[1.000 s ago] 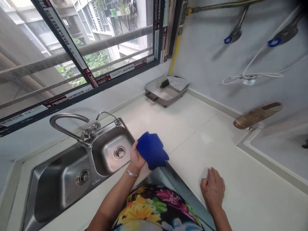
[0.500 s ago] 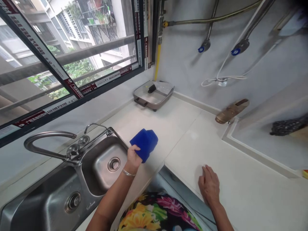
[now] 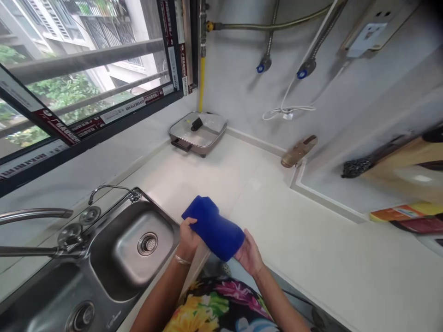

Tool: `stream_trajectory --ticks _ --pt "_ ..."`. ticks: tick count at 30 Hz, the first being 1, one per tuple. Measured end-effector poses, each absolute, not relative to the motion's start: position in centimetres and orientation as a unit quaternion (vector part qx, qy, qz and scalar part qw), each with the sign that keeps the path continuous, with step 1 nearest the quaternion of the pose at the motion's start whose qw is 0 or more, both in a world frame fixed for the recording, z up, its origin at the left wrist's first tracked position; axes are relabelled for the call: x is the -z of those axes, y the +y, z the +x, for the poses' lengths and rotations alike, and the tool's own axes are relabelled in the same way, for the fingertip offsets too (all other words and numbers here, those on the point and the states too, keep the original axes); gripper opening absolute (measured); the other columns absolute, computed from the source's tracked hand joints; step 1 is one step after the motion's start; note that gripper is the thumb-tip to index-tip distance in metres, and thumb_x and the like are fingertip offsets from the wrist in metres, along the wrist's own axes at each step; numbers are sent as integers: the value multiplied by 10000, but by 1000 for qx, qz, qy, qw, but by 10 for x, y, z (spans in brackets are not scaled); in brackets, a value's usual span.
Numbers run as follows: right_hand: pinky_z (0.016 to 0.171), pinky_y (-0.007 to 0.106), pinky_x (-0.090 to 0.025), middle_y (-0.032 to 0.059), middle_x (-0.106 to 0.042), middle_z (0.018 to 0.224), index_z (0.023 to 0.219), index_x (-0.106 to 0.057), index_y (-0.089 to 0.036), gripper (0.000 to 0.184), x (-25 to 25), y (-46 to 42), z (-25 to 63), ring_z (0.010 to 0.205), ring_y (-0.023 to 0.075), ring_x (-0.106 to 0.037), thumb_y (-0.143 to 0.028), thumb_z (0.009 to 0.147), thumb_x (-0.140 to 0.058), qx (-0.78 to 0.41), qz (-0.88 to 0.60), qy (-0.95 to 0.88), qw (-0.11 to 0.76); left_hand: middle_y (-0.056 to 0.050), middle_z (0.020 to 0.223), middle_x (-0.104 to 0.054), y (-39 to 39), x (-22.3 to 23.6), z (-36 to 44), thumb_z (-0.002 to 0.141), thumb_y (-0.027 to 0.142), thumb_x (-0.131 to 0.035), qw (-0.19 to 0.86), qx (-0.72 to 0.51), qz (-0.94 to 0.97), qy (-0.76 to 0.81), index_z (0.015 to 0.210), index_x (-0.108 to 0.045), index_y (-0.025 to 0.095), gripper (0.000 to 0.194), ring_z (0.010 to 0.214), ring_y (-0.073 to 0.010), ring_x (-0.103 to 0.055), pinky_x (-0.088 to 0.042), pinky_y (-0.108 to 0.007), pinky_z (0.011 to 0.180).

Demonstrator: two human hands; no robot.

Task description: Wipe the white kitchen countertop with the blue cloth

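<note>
A folded blue cloth [image 3: 213, 227] is held over the inner corner of the white L-shaped counter [image 3: 297, 240], just right of the sink. My left hand [image 3: 187, 237] grips its left edge, thumb on top. My right hand [image 3: 249, 253] holds the cloth's right end from below, its fingers partly hidden under the fabric. A thin bracelet sits on my left wrist.
A steel double sink [image 3: 114, 258] with two taps [image 3: 34, 216] lies at the left under the window. A lidded electric pan [image 3: 198, 133] stands in the far corner. A brass fitting [image 3: 298, 151] sticks out of the wall, and a board and packets [image 3: 404, 213] lie at the right.
My right hand left the counter and came left to take the cloth's right end. The cloth shifted toward me, and the view turned to the right.
</note>
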State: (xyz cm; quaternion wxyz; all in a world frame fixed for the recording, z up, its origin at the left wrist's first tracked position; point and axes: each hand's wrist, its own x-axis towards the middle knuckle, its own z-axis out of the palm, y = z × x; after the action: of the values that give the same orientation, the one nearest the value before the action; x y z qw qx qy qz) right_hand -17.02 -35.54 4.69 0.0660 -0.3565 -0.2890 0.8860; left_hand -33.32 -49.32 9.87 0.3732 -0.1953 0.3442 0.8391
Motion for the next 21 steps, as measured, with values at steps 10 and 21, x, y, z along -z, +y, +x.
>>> stream_trajectory --ticks 10,21 --pt "711 300 -575 42 -778 901 974 -745 -185 460 -30 -359 -168 775 192 -694 -501 653 -842 -805 -422 -402 114 34 565 -561 -486 -58 -329 494 137 -594 352 -808 -177 438 631 -552 179 150 583 -145 -562 -494 -289 642" --pt "671 295 -575 -7 -761 861 980 -663 -239 288 -45 -332 -213 782 183 -694 -445 780 -674 -798 -417 -392 189 -104 1368 -630 -456 -87 -323 558 134 -677 309 -583 440 610 1098 -713 251 553 1395 -341 -444 -193 -551 1224"
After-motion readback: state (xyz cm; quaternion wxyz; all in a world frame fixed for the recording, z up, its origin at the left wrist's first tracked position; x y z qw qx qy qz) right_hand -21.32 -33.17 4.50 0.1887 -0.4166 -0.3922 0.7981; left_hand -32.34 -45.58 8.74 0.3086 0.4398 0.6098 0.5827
